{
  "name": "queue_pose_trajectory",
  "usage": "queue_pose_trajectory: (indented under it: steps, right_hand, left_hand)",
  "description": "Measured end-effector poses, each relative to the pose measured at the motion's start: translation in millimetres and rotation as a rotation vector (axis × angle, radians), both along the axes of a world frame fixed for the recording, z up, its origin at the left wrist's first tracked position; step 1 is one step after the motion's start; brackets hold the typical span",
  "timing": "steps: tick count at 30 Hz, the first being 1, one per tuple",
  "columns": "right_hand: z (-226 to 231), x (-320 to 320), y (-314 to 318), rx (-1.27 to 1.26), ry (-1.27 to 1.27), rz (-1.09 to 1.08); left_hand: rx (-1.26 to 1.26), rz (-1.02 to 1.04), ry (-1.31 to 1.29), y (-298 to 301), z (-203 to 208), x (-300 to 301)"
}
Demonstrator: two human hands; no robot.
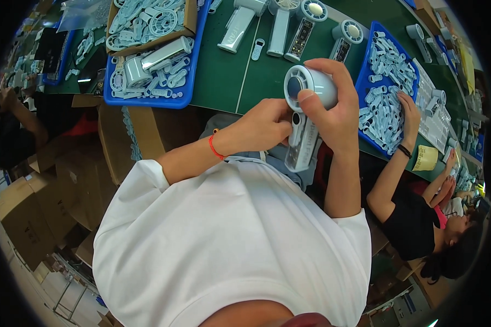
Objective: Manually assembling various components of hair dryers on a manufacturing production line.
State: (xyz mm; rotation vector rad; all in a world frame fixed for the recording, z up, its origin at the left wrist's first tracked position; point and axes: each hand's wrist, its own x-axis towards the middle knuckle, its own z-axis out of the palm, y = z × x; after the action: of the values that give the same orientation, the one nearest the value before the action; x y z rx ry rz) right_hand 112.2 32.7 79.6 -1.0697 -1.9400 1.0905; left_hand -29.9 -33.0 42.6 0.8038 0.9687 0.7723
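Both hands grip one pale handheld fan (305, 117) above the bench (223, 76): right hand (333, 111) fingers wrap its head steadying it, left hand (264, 128) fingers pinch its handle.

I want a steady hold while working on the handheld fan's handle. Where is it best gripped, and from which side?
Grip the handheld fan by its round head, coming from the right, as the right hand does: fingers wrap the drum-shaped housing, thumb near the grille rim. The head is the widest part and fills the palm, and this probably leaves the slim handle hanging free for the left hand, which touches its upper end.
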Motion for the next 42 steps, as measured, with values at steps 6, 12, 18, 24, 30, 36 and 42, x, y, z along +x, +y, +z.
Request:
queue_pose_trajectory:
  steps: [6, 12, 18, 24, 30, 36, 42]
  right_hand:
    - [-7, 4, 6, -0.063, 0.140, -0.031]
    - [-29, -2, 8, -0.289, 0.656, -0.050]
    - [-23, 12, -19, -0.505, 0.343, 0.035]
    - [-36, 0, -25, -0.577, 0.356, 0.065]
    - [-27, -7, -29, -0.568, 0.246, -0.030]
    - [-28, 0, -28, -0.450, 0.249, -0.034]
    - [-14, -11, -36, -0.064, -0.041, -0.119]
  left_hand:
    - [0.049, -0.212, -0.258, 0, -2, -10]
    - [-0.068, -0.228, -0.520, -7, 1, 1]
    - [0.490, 0.296, 0.639, -9, -10, -5]
    - [0.595, 0.308, 0.680, -9, -15, -7]
    - [0.572, 0.290, 0.653, -12, -15, -7]
    - [0.604, 0.246, 0.523, -8, -12, -10]
    - [0.528, 0.339, 0.236, -6, -30, 4]
